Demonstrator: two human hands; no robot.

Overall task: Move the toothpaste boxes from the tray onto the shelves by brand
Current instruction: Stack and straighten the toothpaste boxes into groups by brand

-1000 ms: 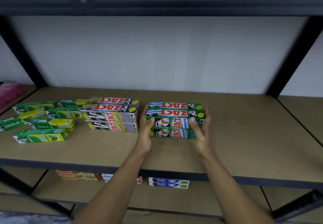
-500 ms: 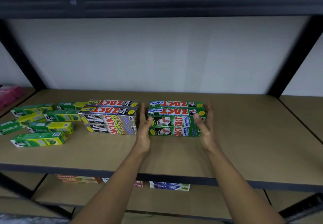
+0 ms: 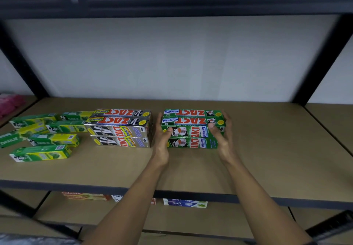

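Spanning a black-framed rack before a white wall, the brown shelf carries loose Darlie boxes, a silver ZACT Smokers stack, then the green ZACT Whitening stack. The left hand presses straight fingers against the green stack's left end. The right hand curls round its right end. Stack and hands have barely shifted since half a second ago.
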